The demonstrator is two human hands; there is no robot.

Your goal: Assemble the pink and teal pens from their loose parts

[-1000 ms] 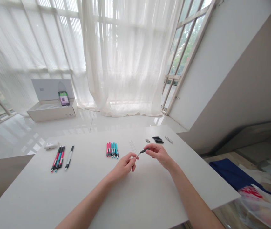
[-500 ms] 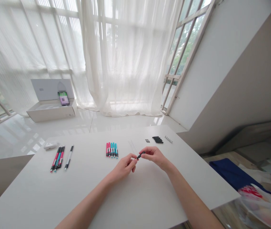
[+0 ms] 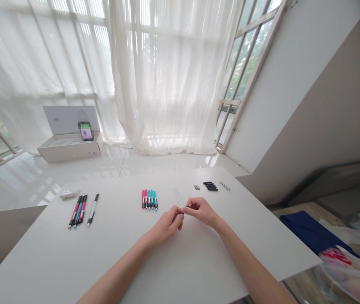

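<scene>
Pen part (image 3: 183, 207), small and nearly swallowed by the fingers, is pinched where the two hands meet above the near middle of the table (image 3: 129, 261). Only a thin sliver of it shows from here, so I can't make out its exact form. The left hand (image 3: 166, 226) is curled closed around it, and the right hand (image 3: 201, 211) grasps it from the other side between thumb and forefinger. Neither hand has let go.

Thin rods (image 3: 177, 196) lie on the table just beyond the hands. To their left on the table stands a tight row of pink and teal pens (image 3: 149, 199). Farther left, near the table's edge, lies a second bunch of pens (image 3: 78, 210), with a white pen (image 3: 93, 210) beside it and a small white case (image 3: 69, 193) above them. Toward the far right corner of the table sit a few dark bits (image 3: 196, 187), a neat stack of black parts (image 3: 210, 186) and a row of silver bits (image 3: 224, 185). Well beyond the table, an open white box (image 3: 70, 145) rests on the glossy floor before a sheer curtain (image 3: 167, 76). Off its right side lie a blue cloth (image 3: 306, 230) and a plastic bag (image 3: 341, 270).
</scene>
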